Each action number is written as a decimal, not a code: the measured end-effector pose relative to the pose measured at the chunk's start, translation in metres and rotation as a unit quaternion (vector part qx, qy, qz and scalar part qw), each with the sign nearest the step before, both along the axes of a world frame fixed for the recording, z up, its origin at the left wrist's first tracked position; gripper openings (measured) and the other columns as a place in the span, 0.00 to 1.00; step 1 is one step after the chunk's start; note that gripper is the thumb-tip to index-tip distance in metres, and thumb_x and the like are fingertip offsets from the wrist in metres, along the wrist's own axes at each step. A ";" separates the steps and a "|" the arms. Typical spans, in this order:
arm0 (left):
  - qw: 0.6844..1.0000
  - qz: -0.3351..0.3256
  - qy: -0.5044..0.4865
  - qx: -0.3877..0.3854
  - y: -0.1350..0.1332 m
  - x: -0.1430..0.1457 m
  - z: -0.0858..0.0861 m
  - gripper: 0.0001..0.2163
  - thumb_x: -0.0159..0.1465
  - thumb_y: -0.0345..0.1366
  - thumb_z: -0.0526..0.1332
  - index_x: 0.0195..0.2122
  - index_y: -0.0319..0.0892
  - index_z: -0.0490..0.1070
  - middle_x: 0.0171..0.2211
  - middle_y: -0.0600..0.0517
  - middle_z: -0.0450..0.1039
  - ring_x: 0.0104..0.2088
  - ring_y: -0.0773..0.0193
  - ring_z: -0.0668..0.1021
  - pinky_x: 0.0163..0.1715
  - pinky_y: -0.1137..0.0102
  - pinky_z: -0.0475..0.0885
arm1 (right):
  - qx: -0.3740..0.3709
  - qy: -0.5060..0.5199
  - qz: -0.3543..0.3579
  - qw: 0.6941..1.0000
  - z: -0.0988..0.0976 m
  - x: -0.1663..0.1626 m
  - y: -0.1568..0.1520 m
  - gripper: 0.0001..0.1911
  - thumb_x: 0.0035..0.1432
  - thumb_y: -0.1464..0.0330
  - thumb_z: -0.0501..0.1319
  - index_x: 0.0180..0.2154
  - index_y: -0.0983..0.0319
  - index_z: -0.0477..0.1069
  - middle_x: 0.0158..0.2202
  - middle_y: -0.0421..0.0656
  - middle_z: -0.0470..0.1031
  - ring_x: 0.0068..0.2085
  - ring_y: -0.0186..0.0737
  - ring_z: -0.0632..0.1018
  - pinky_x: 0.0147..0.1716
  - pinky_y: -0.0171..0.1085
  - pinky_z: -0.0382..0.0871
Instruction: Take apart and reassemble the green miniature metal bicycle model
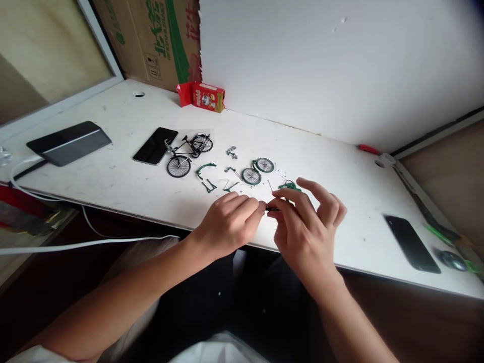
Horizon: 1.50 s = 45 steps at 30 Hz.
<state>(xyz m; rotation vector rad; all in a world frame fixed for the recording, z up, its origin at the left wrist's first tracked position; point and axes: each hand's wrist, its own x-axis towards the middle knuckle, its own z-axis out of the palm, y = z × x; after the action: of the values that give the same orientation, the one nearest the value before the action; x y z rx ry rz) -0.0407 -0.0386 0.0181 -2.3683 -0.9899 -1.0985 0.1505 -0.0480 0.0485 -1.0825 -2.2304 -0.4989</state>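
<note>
Close to the table's front edge, my left hand [233, 220] and my right hand [308, 229] meet at the fingertips. A small dark part [273, 208] is pinched between them; its exact kind is too small to make out. My left fingers are curled closed around its left end. On the right, thumb and index finger pinch it while the other fingers stand raised. Just behind my right hand lies a green piece [289, 185], partly covered. Two spoked toy bicycle wheels [251, 176] lie beyond my hands, with green curved mudguards [206, 167] and a green forked piece [208, 186] to the left.
A black model bicycle [179, 166] lies beside a phone [155, 146]. Tiny metal parts [232, 152] are scattered nearby. A red box [207, 97] stands at the back. Another dark device [70, 143] is at left; a black phone [412, 244] and a mouse [452, 260] are at right.
</note>
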 end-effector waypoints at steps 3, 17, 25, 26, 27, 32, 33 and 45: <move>0.999 -0.004 0.014 0.034 0.000 0.000 -0.001 0.11 0.74 0.22 0.58 0.37 0.40 0.75 0.28 0.52 0.74 0.27 0.63 0.73 0.28 0.63 0.64 | -0.070 0.041 -0.008 0.997 0.010 -0.001 -0.004 0.10 0.70 0.76 0.63 0.45 0.54 0.77 0.51 0.46 0.84 0.65 0.64 0.74 0.56 0.59 0.67; 0.993 -0.012 0.025 0.114 0.008 0.002 -0.008 0.15 0.70 0.19 0.63 0.27 0.42 0.71 0.23 0.55 0.70 0.25 0.65 0.69 0.28 0.62 0.59 | -0.463 -0.160 -0.043 0.871 0.067 -0.005 0.051 0.12 0.64 0.76 0.64 0.38 0.57 0.86 0.39 0.44 0.87 0.39 0.45 0.84 0.40 0.43 0.73; 0.993 -0.008 0.006 0.115 0.011 -0.006 -0.003 0.10 0.71 0.21 0.64 0.33 0.39 0.77 0.25 0.54 0.75 0.26 0.65 0.72 0.29 0.62 0.60 | -0.604 -0.087 0.044 0.791 0.081 0.007 0.094 0.10 0.64 0.58 0.69 0.37 0.54 0.87 0.36 0.40 0.87 0.37 0.44 0.83 0.36 0.39 0.73; 0.995 -0.002 -0.001 0.104 0.012 -0.008 -0.003 0.09 0.71 0.21 0.63 0.35 0.39 0.77 0.26 0.53 0.76 0.27 0.64 0.73 0.30 0.61 0.61 | -0.590 -0.067 0.054 0.802 0.080 0.008 0.092 0.09 0.65 0.58 0.69 0.38 0.53 0.87 0.36 0.40 0.87 0.37 0.43 0.83 0.36 0.40 0.74; 0.996 -0.001 -0.015 0.085 0.015 -0.009 -0.003 0.09 0.72 0.22 0.62 0.37 0.39 0.78 0.27 0.52 0.77 0.28 0.62 0.75 0.31 0.61 0.63 | -0.571 -0.047 0.066 0.817 0.078 0.009 0.090 0.09 0.65 0.58 0.68 0.38 0.53 0.87 0.37 0.40 0.87 0.37 0.43 0.83 0.37 0.40 0.75; 0.982 -0.083 -0.144 -0.087 0.026 -0.015 -0.004 0.09 0.75 0.26 0.62 0.51 0.37 0.80 0.36 0.46 0.81 0.40 0.56 0.78 0.40 0.61 0.74 | -0.400 0.057 0.135 0.905 0.072 0.013 0.073 0.08 0.66 0.59 0.71 0.36 0.55 0.85 0.43 0.44 0.86 0.47 0.48 0.83 0.49 0.48 0.77; 0.973 -0.100 -0.170 -0.122 0.027 -0.016 -0.005 0.10 0.75 0.26 0.62 0.52 0.38 0.81 0.37 0.46 0.80 0.41 0.56 0.78 0.41 0.62 0.75 | -0.381 0.071 0.143 0.911 0.070 0.013 0.070 0.09 0.66 0.58 0.71 0.37 0.55 0.85 0.44 0.45 0.86 0.48 0.48 0.83 0.51 0.49 0.76; 0.724 -0.092 -0.482 -0.485 0.031 -0.010 -0.020 0.20 0.69 0.52 0.70 0.47 0.39 0.87 0.34 0.46 0.84 0.36 0.57 0.82 0.41 0.65 0.76 | -0.416 0.302 0.149 0.845 -0.010 0.027 0.055 0.49 0.57 0.50 0.78 0.73 0.53 0.63 0.54 0.49 0.85 0.58 0.54 0.84 0.59 0.54 0.78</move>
<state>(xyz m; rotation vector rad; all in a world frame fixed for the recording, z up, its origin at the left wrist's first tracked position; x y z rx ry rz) -0.0507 -0.0081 -0.0015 -2.5334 -2.1216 -2.5094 0.1778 0.0072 0.0390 -1.0316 -1.9484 0.9227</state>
